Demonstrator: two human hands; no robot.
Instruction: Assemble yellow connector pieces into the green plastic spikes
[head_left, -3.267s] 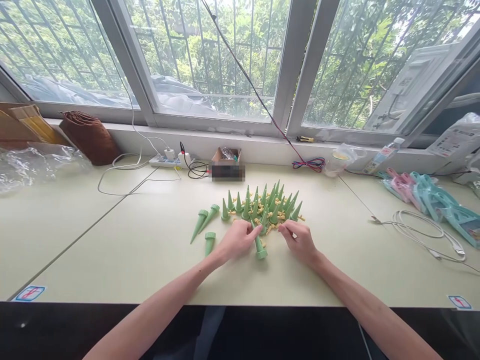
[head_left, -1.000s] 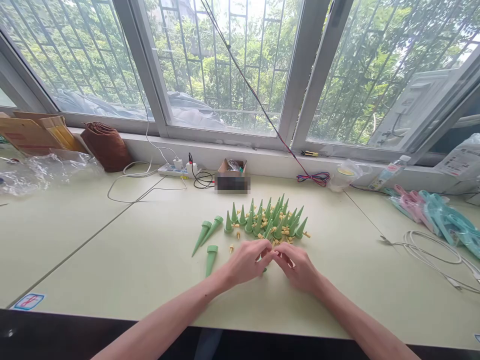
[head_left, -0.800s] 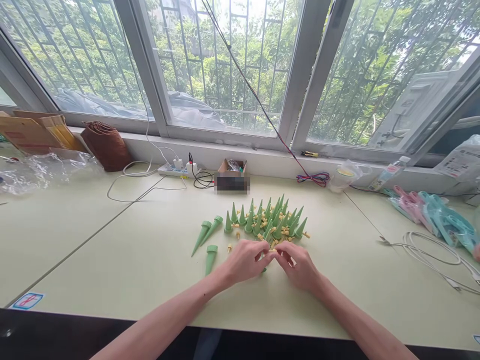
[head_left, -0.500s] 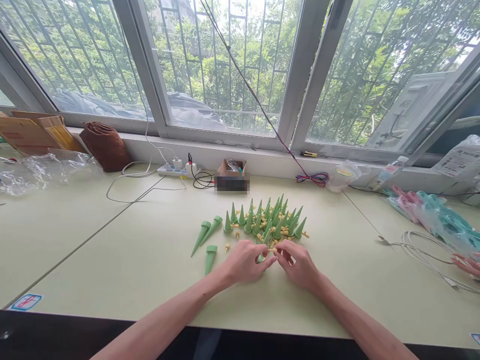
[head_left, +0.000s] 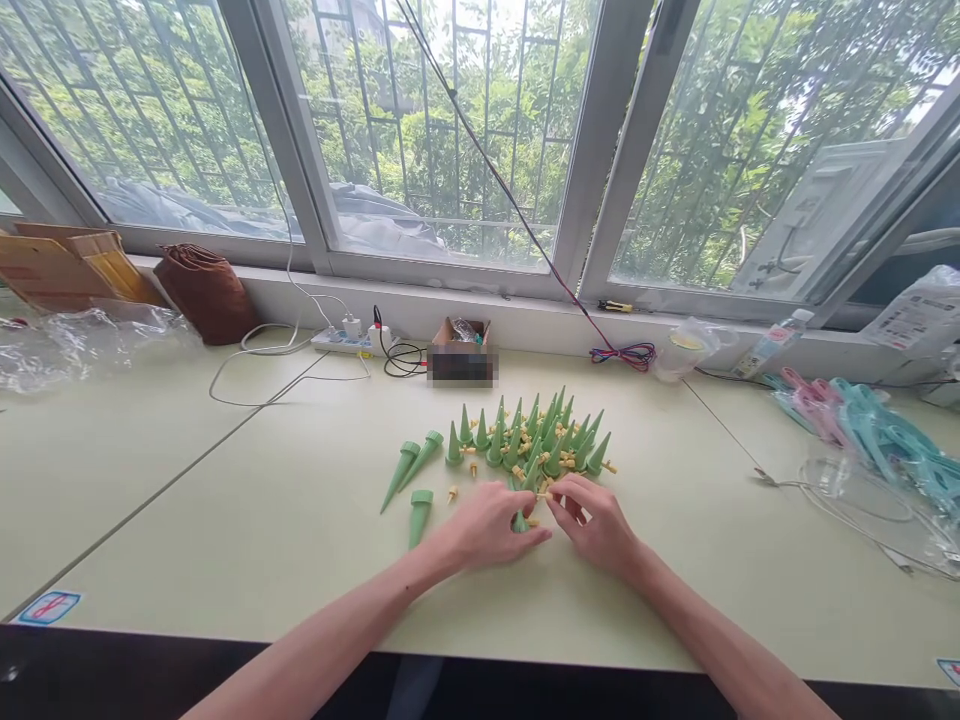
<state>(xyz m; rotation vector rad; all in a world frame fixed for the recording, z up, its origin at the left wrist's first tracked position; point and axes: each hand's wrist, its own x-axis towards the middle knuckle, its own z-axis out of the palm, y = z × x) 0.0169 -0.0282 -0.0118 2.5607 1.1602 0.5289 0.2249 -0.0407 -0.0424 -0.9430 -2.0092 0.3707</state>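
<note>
My right hand point(head_left: 596, 520) pinches a small yellow valve point(head_left: 544, 495) between thumb and fingertips. Close by on the left, my left hand point(head_left: 491, 525) has its thumb stretched apart from the bent fingers, with the index fingertip at the valve's left end. Between that thumb and the fingers a green watering spike point(head_left: 519, 521) with a yellow bit shows, partly hidden. Just beyond my hands stands a cluster of green spikes point(head_left: 515, 440), points up, many with yellow valves at the base. Two loose yellow valves point(head_left: 452, 494) lie left of the cluster.
Three green spikes point(head_left: 421, 515) lie left of my hands. A small cardboard box point(head_left: 463, 335), a power strip point(head_left: 341, 342) and cables stand along the window side. At the right are bagged teal and pink plastic pieces point(head_left: 877, 430), a white cable point(head_left: 832, 515) and a bottle point(head_left: 772, 343).
My hands came together over the yellow valve, and my left thumb has since moved down off it. A person's hand appeared briefly at the right edge and the plastic bag there shifted.
</note>
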